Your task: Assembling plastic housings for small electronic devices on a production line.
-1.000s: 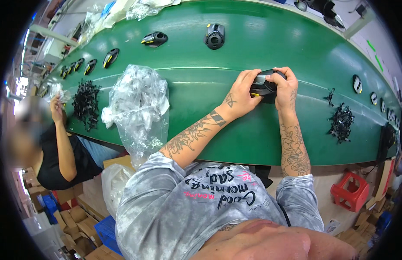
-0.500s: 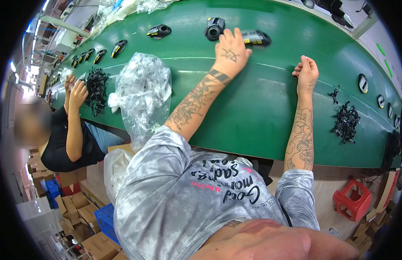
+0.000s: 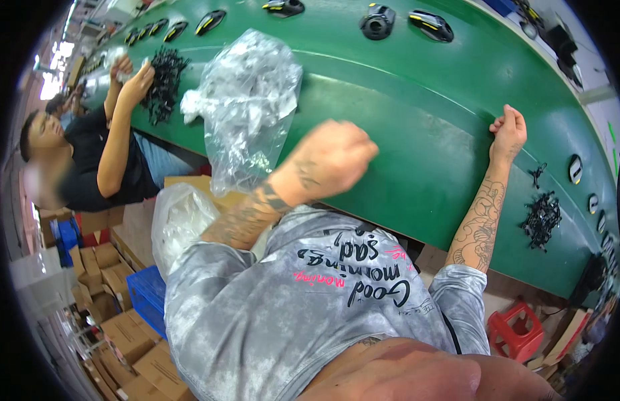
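Note:
My left hand is above the near edge of the green table, right of a clear plastic bag of pale wrapped pieces. It is blurred by motion and its fingers curl under, hiding anything inside. My right hand is over the table's right part, fingers bent in and closed; what they hold, if anything, cannot be made out. Near it lie a small black clip-like piece and a pile of similar black pieces. Along the far side stand a black housing and a black shell with yellow marks.
More black-and-yellow shells line the far left of the table. At left another person works beside a second black pile. Several cardboard boxes, a blue crate and a red stool are on the floor.
My left hand has drawn back from the shell at the far side toward my body, leaving it on the table. My right hand stays closed, and the whole view has shifted.

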The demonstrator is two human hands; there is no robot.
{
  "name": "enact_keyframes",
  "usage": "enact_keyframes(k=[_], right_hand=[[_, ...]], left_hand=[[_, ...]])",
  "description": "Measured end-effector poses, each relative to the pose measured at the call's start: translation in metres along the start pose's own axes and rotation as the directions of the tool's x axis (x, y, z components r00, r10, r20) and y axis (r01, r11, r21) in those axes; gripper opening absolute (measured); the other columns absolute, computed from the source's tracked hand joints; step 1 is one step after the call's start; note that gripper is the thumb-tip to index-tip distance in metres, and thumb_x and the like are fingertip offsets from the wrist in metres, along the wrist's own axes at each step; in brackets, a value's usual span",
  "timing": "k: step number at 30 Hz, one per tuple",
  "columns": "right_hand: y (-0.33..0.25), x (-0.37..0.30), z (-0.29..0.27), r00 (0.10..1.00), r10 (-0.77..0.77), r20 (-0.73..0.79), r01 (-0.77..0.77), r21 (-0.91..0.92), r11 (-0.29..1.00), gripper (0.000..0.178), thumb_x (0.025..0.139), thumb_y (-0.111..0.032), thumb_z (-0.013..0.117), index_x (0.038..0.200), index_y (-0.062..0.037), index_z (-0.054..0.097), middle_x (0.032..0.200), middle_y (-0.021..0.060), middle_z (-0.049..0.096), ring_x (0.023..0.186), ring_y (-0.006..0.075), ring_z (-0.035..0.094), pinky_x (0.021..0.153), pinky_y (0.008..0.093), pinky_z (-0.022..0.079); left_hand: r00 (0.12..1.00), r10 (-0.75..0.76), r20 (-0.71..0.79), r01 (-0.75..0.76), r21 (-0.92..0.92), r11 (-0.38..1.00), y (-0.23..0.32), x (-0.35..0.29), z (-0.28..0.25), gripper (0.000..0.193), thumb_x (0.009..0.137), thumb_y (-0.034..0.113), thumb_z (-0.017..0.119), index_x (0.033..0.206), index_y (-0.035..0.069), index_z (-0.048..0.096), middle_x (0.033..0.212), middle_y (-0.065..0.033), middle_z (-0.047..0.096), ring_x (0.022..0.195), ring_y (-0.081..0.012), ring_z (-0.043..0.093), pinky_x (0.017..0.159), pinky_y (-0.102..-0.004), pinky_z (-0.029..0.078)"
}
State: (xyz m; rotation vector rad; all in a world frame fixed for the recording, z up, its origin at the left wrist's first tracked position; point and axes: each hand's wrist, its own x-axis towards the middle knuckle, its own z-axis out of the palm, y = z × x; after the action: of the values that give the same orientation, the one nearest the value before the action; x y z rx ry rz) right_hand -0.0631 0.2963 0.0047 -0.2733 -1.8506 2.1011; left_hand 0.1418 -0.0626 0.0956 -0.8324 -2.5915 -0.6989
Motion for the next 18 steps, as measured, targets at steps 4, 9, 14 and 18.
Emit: enact_keyframes(k=[4, 9, 14, 18], right_hand=[[-0.006, -0.001, -0.007, 1.000, -0.010, -0.009, 0.010, 0.058, 0.998, 0.017, 0.097, -0.016, 0.071, 0.094, -0.0028, 0.061, 0.069, 0.0018, 0.053, 0.056, 0.0109, 0.052, 0.048, 0.0260, 0.045], [-0.006, -0.005, -0.001, 0.998, -0.053, 0.013, 0.053, 0.021, 0.998, 0.017, 0.097, -0.015, 0.071, 0.093, -0.0025, 0.061, 0.070, 0.0017, 0.052, 0.057, 0.0103, 0.051, 0.049, 0.0257, 0.044], [-0.001, -0.016, 0.002, 0.992, -0.122, 0.026, 0.124, -0.165, 0.978, 0.016, 0.096, -0.016, 0.072, 0.095, -0.0021, 0.063, 0.071, 0.0016, 0.054, 0.058, 0.0085, 0.050, 0.049, 0.0238, 0.042], [-0.017, -0.056, 0.018, 0.980, -0.078, 0.184, 0.088, -0.047, 0.995, 0.013, 0.098, -0.014, 0.067, 0.101, -0.0016, 0.066, 0.075, 0.0019, 0.060, 0.065, 0.0093, 0.055, 0.057, 0.0243, 0.044]], left_hand=[[0.939, -0.220, -0.263, 0.312, 0.387, 0.868, -0.040, -0.021, -0.124, 0.027, 0.080, 0.002, 0.068, 0.107, 0.004, 0.068, 0.097, -0.0154, 0.068, 0.092, -0.0346, 0.066, 0.082, -0.0448, 0.053], [0.629, -0.777, -0.024, 0.574, 0.689, 0.443, -0.069, -0.099, -0.200, 0.026, 0.077, 0.015, 0.075, 0.095, -0.003, 0.071, 0.090, -0.0226, 0.070, 0.086, -0.0374, 0.070, 0.078, -0.0451, 0.056], [0.473, -0.755, 0.455, 0.623, 0.433, 0.651, -0.060, -0.131, -0.132, 0.035, 0.079, 0.036, 0.080, 0.085, 0.002, 0.075, 0.082, -0.0212, 0.072, 0.080, -0.0373, 0.071, 0.074, -0.0443, 0.055], [0.796, -0.605, -0.022, 0.603, 0.109, 0.790, -0.063, -0.100, -0.072, 0.032, 0.091, 0.030, 0.071, 0.077, 0.000, 0.069, 0.074, -0.0202, 0.066, 0.073, -0.0402, 0.066, 0.068, -0.0487, 0.052]])
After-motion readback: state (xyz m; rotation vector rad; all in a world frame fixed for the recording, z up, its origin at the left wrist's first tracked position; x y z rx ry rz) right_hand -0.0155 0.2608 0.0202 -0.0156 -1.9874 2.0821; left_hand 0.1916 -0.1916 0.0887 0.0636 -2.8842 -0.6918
